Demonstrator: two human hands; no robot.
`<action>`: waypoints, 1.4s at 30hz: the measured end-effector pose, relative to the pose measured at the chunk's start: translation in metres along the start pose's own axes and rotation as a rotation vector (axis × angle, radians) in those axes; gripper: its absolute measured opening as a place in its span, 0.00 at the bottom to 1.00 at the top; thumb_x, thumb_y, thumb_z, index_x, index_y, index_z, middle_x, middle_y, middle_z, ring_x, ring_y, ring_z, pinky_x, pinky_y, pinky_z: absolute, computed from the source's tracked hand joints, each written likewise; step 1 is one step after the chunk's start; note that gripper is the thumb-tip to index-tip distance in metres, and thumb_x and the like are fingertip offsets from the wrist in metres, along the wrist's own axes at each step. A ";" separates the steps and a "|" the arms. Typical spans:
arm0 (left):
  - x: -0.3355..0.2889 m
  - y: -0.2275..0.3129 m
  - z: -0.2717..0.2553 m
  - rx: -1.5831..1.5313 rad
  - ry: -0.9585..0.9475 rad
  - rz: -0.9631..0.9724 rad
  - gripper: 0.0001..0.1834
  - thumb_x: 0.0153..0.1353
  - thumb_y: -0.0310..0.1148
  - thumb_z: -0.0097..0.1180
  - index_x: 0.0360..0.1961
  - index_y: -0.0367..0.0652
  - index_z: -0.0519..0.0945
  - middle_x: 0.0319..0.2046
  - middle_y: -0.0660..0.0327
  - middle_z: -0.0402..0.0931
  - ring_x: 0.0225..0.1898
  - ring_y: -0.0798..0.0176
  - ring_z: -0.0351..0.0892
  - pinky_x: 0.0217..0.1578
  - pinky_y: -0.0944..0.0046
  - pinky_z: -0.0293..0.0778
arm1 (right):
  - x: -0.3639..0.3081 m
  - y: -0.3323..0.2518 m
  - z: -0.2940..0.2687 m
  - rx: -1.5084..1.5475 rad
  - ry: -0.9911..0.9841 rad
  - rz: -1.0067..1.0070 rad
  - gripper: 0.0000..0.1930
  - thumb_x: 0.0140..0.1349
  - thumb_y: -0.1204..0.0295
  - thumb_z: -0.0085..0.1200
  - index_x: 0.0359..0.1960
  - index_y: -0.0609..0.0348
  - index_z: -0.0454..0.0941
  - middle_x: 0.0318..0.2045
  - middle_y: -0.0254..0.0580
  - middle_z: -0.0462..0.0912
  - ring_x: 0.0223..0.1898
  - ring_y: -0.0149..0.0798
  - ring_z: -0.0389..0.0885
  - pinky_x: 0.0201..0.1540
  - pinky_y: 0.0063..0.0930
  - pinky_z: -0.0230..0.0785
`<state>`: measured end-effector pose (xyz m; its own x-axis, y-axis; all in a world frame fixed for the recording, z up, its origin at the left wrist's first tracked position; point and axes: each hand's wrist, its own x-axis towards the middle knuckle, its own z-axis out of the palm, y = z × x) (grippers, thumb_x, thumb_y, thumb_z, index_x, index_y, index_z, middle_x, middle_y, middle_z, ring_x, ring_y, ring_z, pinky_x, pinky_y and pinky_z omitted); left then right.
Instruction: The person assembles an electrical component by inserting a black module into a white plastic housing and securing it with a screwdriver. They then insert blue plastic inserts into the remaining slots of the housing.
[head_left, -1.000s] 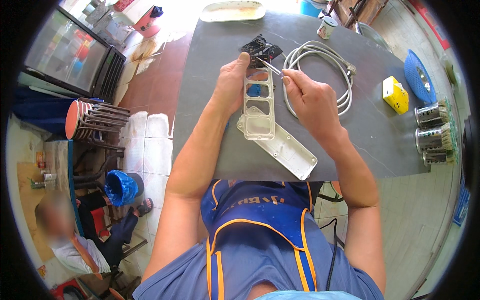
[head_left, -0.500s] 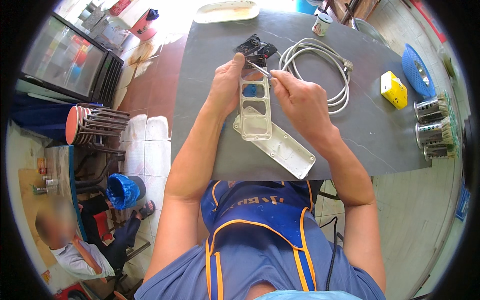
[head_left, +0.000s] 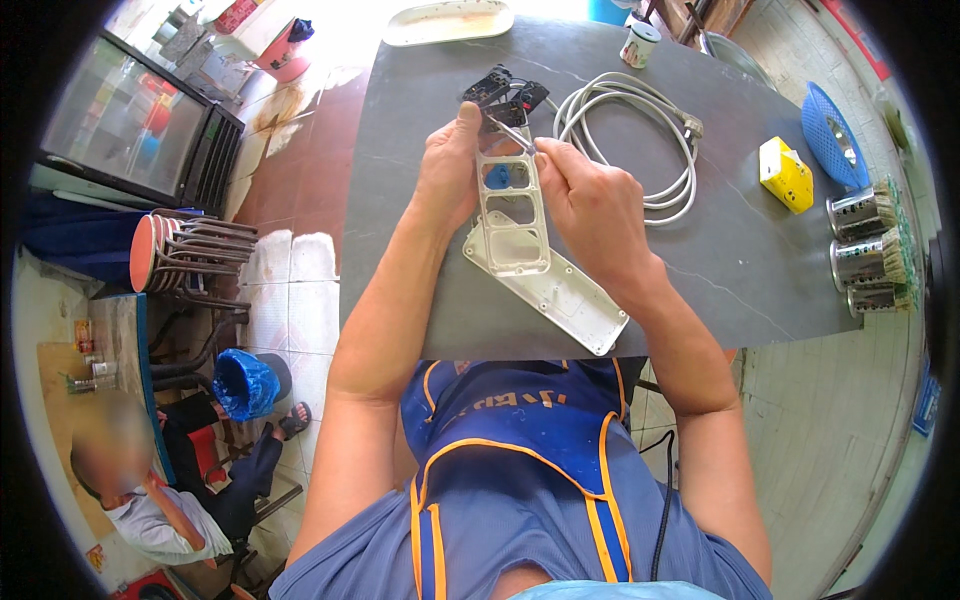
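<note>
My left hand (head_left: pixel 450 165) grips the upper left side of a white power strip frame (head_left: pixel 513 192) with square openings, thumb near its top. A black socket module (head_left: pixel 503 117) sits at the frame's upper end. My right hand (head_left: pixel 597 205) is closed around a small screwdriver (head_left: pixel 512 133); its metal shaft slants up-left to that black module. More black socket parts (head_left: pixel 488 86) lie just beyond. Beneath the frame's lower end lies the white bottom shell (head_left: pixel 580 308), slanting toward the table's front edge. A small blue piece (head_left: pixel 497 177) shows through one opening.
A coiled grey cable (head_left: pixel 692 165) with a plug lies right of my hands on the dark table (head_left: pixel 720 270). Further right are a yellow box (head_left: pixel 786 177), a blue basket (head_left: pixel 833 135) and metal holders (head_left: pixel 853 262). A white tray (head_left: pixel 450 24) stands far back. Someone sits at lower left.
The frame has tilted slightly, its lower end shifting a little to the right. Both hands have moved slightly left, and the screwdriver stays at the black module.
</note>
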<state>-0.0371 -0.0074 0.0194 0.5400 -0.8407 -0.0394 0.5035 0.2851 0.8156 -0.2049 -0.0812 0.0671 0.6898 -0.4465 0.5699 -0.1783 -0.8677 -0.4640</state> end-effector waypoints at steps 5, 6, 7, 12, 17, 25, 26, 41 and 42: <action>0.001 -0.002 0.001 -0.024 -0.017 0.028 0.26 0.76 0.47 0.45 0.56 0.31 0.75 0.47 0.49 0.81 0.46 0.57 0.83 0.44 0.58 0.84 | -0.002 0.000 0.001 -0.004 0.009 0.025 0.08 0.69 0.67 0.53 0.43 0.56 0.82 0.17 0.47 0.80 0.20 0.48 0.83 0.24 0.42 0.72; 0.001 -0.002 0.001 -0.024 -0.018 0.029 0.26 0.76 0.48 0.45 0.56 0.31 0.75 0.47 0.49 0.81 0.47 0.57 0.83 0.44 0.58 0.84 | -0.003 0.000 0.002 -0.003 0.013 0.030 0.09 0.69 0.67 0.53 0.43 0.56 0.82 0.17 0.47 0.80 0.20 0.48 0.83 0.24 0.42 0.72; 0.001 -0.002 0.001 -0.025 -0.020 0.031 0.27 0.75 0.48 0.45 0.56 0.31 0.75 0.48 0.49 0.81 0.47 0.57 0.83 0.45 0.58 0.84 | -0.003 0.000 0.002 -0.002 0.016 0.034 0.09 0.69 0.67 0.53 0.43 0.56 0.82 0.17 0.47 0.80 0.20 0.48 0.83 0.24 0.42 0.72; 0.000 -0.002 0.000 -0.022 -0.041 0.020 0.27 0.75 0.48 0.46 0.56 0.31 0.75 0.47 0.49 0.81 0.46 0.57 0.83 0.45 0.58 0.84 | -0.004 -0.001 0.003 0.052 0.020 0.077 0.09 0.69 0.67 0.53 0.43 0.56 0.82 0.17 0.48 0.80 0.21 0.49 0.83 0.24 0.43 0.72; 0.001 -0.004 0.000 -0.019 -0.031 0.028 0.27 0.75 0.49 0.46 0.55 0.31 0.75 0.45 0.49 0.82 0.45 0.57 0.84 0.44 0.59 0.84 | -0.005 0.000 0.005 0.071 0.029 0.094 0.10 0.70 0.66 0.53 0.42 0.57 0.83 0.18 0.49 0.81 0.21 0.50 0.83 0.25 0.43 0.72; 0.000 -0.004 0.001 -0.027 -0.046 0.049 0.27 0.75 0.49 0.46 0.55 0.30 0.75 0.46 0.49 0.81 0.45 0.58 0.84 0.44 0.60 0.84 | -0.004 -0.002 0.002 0.093 0.024 0.129 0.10 0.70 0.66 0.53 0.42 0.57 0.83 0.18 0.50 0.81 0.22 0.51 0.83 0.26 0.44 0.72; 0.001 -0.005 0.001 -0.027 -0.053 0.052 0.27 0.75 0.49 0.46 0.54 0.30 0.75 0.46 0.49 0.81 0.45 0.58 0.84 0.44 0.60 0.84 | -0.004 -0.003 0.001 0.098 0.024 0.132 0.10 0.70 0.66 0.53 0.42 0.57 0.83 0.19 0.50 0.81 0.22 0.51 0.83 0.26 0.44 0.72; 0.003 -0.009 0.002 -0.043 -0.025 0.100 0.25 0.75 0.47 0.46 0.54 0.32 0.76 0.47 0.51 0.82 0.43 0.60 0.84 0.42 0.62 0.84 | -0.003 -0.003 0.005 0.203 0.027 0.208 0.11 0.71 0.66 0.52 0.42 0.59 0.83 0.20 0.53 0.81 0.23 0.54 0.83 0.27 0.45 0.72; 0.002 -0.009 0.002 -0.047 -0.030 0.106 0.24 0.75 0.46 0.47 0.53 0.32 0.77 0.47 0.52 0.82 0.43 0.60 0.84 0.42 0.62 0.84 | -0.003 -0.004 0.005 0.187 0.037 0.195 0.11 0.70 0.66 0.52 0.42 0.59 0.83 0.20 0.53 0.81 0.23 0.54 0.83 0.27 0.45 0.72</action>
<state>-0.0420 -0.0131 0.0133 0.5716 -0.8181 0.0633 0.4761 0.3935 0.7864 -0.2024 -0.0749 0.0638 0.6287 -0.6116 0.4804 -0.1696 -0.7107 -0.6828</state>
